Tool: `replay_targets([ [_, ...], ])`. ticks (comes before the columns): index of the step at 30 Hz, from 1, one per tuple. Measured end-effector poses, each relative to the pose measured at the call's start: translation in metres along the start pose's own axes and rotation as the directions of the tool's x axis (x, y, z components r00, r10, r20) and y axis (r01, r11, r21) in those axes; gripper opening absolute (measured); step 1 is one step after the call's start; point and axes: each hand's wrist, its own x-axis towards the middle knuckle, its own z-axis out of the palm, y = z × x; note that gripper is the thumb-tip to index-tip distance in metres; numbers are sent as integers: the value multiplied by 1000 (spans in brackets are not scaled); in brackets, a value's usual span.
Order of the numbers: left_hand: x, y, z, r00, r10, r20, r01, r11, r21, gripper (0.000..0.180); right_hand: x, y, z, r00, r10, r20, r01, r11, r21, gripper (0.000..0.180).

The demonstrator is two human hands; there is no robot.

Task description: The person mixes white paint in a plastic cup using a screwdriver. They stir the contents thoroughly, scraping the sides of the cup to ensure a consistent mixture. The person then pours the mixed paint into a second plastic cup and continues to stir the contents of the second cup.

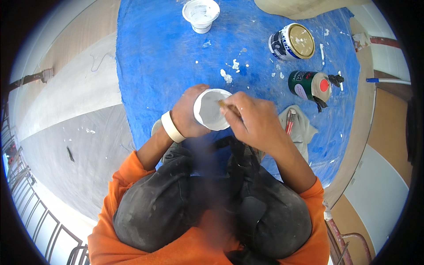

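In front of my crossed legs, my left hand [187,112] is wrapped around the side of a white plastic cup [197,108]. Its mouth tips toward me, showing pale grey paint-like stuff [211,110] inside. My right hand [258,119] pinches a thin brown stick [221,103], perhaps wooden, whose visible end is over the cup's opening. Fingers hide the stick's other end. A cream-coloured band [171,126] circles my left wrist.
A paint-smeared blue sheet [154,57] lies beneath. A white tub [201,17] stands far ahead. To the right are a gold-lidded paint can [301,40], a dark green can [304,84], and a grey rag [301,137] with a red-handled tool [289,126].
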Motion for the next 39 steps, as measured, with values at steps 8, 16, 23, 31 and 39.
replay_targets([
  [8, -4, 1, 9, 970, -141, -198, 111, 982, -156, 49, 0, 2, -5, 995, -1, 99, 8, 997, -73, 16],
  [16, 8, 7, 1, 985, -48, -165, 41, 998, -43, 47, 1, 3, -1, 996, -15, 92, 22, 997, -74, 18],
  [23, 6, 6, 2, 986, -43, -163, 41, 999, -18, 42, 1, 1, -1, 987, 4, 163, 13, 995, -99, 18],
  [31, 12, 7, -3, 996, 2, -85, -4, 1000, -17, 42, 0, 6, -4, 985, -24, 170, 35, 998, -59, 18],
  [39, 14, 9, -3, 998, 4, -68, -6, 1000, -27, 47, 1, 4, -11, 974, -57, 219, 61, 998, -12, 17],
])
